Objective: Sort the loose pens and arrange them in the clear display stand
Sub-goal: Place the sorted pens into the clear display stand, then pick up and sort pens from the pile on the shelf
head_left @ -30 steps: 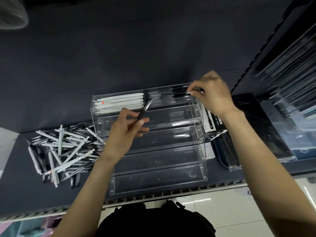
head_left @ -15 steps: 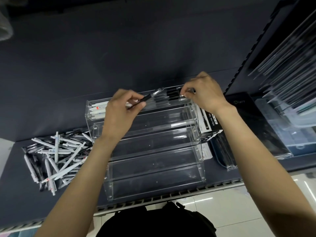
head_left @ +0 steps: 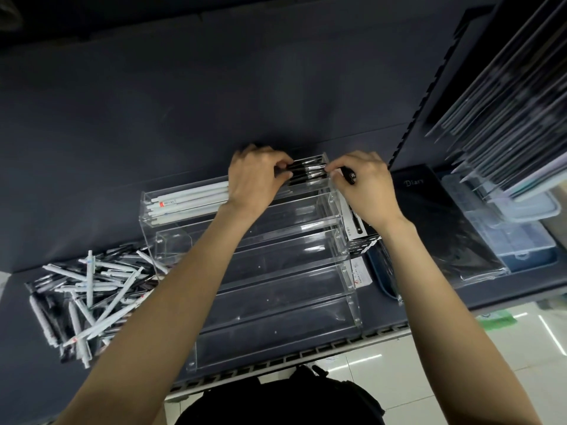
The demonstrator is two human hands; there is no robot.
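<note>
Display stand (head_left: 337, 280) top tier holds white pens (head_left: 187, 200), black pens (head_left: 308, 174).

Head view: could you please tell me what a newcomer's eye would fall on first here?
Two bare hands, left and right, meet at the top tier of the clear tiered acrylic display stand, gripping the row of black pens. Beside them in that tier lie white pens. A jumbled pile of loose black and white pens lies left of the stand.

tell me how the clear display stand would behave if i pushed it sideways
The clear display stand looks like rigid acrylic, so it would probably slide as one piece without flexing. Only its top tier holds pens, so it is likely light and may skid easily. Its tall stepped back could tip if pushed high.
</note>
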